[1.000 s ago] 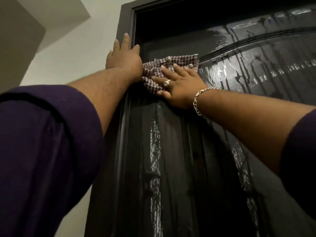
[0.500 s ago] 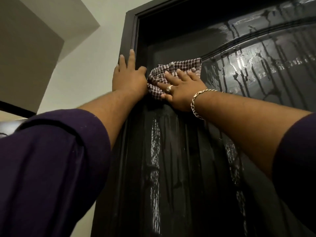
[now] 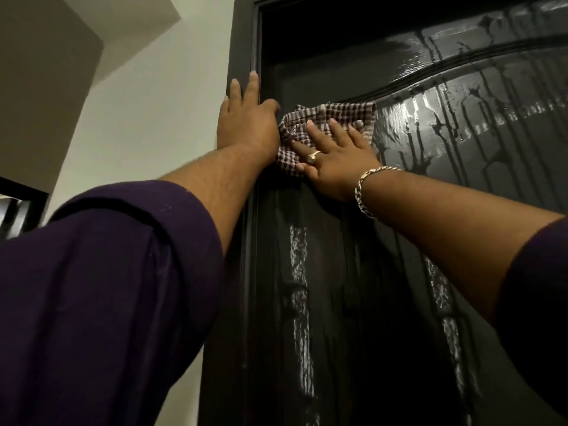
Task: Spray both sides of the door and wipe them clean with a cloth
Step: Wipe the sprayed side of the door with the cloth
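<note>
A tall, glossy black door [image 3: 353, 287] fills the right of the head view, wet with streaks of spray running down its upper panel. My right hand [image 3: 332, 158], with a ring and a chain bracelet, presses a brown-and-white checked cloth [image 3: 335, 116] flat against the door near its upper left corner, fingers straight and spread. My left hand [image 3: 246, 118] lies flat on the door frame [image 3: 242, 41] just left of the cloth, fingers pointing up. No spray bottle is in view.
A pale wall [image 3: 153, 103] runs along the left of the frame, with a ceiling step [image 3: 46, 72] above it. A dark railing or opening [image 3: 15, 210] shows at the far left edge.
The view has shifted, so both hands and the cloth sit lower and further right in the frame. Both hands keep the same hold against door and frame.
</note>
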